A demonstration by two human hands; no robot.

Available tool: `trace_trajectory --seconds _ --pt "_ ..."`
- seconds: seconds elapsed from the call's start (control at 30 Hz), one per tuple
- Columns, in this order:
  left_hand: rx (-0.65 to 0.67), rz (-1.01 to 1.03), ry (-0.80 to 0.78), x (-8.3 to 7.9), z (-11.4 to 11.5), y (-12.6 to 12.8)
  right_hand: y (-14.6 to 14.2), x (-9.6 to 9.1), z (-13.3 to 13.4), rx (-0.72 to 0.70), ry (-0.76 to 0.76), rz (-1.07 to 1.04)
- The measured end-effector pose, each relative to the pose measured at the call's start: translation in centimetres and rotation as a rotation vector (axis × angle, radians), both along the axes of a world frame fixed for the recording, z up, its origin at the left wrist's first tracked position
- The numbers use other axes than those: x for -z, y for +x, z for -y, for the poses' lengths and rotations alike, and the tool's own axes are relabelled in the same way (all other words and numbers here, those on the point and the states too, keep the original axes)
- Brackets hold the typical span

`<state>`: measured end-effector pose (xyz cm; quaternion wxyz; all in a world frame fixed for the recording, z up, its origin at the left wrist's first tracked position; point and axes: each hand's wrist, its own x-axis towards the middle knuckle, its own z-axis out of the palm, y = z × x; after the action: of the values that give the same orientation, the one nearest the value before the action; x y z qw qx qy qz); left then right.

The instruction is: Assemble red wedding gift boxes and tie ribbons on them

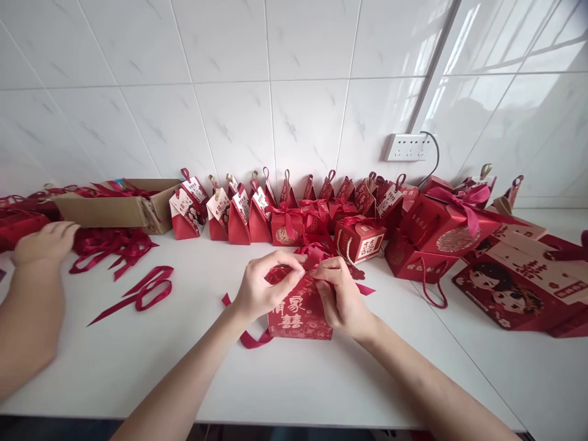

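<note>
- One red box stands upright on the smooth white tabletop, between the person's two hands; its flat front carries pale printed characters over a finer floral pattern.
- A satin ribbon (314, 255), glossy and deep red, gathers at the top of this red box (301, 315), with a loose tail curling on the white tabletop (193, 373) to its left and another poking out to its right.
- The left hand (267, 285) arches over the box's upper left, wrist low, thumb and forefinger pinching the ribbon.
- The right hand (342, 300) mirrors it from the other side, fingers curled, its fingertips nipping the ribbon too; both forearms slant inward.
- Behind stand small peaked boxes (261, 217) of card with looped tops.
- At the left, another person's hand (43, 245) reaches beside an open brown cardboard carton (103, 211); its grip cannot be told.
- Near it lies a folded, flat ribbon length (146, 290).
</note>
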<state>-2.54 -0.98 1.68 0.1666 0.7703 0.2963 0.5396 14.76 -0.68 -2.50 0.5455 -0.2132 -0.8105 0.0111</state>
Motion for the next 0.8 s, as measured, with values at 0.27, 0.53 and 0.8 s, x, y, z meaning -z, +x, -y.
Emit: trace_trajectory --seconds 0.27,0.53,0.8 --pt "0.016 0.066 0.097 0.8 0.3 0.2 0.1 0.1 0.3 0.003 0.001 0.012" --pt "-0.209 0.009 -0.360 2.3 -1.7 -0.7 4.9 -0.9 -3.2 0.408 -0.082 -0.758" --pt "-0.063 -0.521 -0.615 3.7 -1.5 -1.7 7.3 -0.2 -5.2 0.389 -0.359 -0.910"
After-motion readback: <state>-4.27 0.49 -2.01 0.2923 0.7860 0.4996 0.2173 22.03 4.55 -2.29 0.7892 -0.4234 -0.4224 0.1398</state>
